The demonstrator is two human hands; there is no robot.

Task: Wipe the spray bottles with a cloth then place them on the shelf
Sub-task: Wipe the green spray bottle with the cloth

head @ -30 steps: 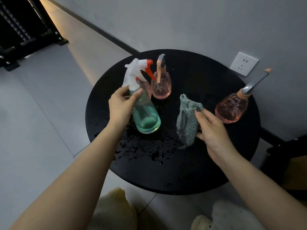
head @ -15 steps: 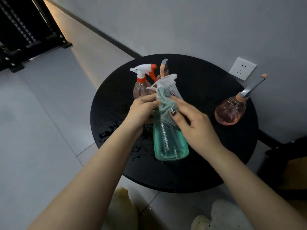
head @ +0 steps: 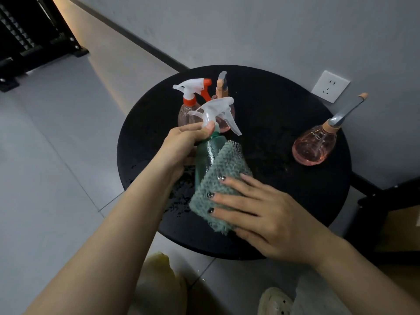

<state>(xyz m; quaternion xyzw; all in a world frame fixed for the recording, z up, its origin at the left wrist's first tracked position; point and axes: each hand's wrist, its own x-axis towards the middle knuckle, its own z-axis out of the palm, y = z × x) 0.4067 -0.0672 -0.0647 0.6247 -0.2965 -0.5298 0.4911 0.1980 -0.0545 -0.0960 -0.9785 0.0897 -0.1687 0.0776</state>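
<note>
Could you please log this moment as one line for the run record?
left hand: grips green spray bottle neck | right hand: presses cloth on body | stage: wiping

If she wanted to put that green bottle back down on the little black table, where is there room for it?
Bare tabletop lies in the middle of the round table, between the two pink bottles at the back and the pink bottle at the right edge. The left edge is also bare, though wet. It is crowded at the back, where those two stand close together.

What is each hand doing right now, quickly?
Left hand: grips the neck of the green spray bottle.
Right hand: fingers fairly straight, pressing the cloth against that bottle.
</note>
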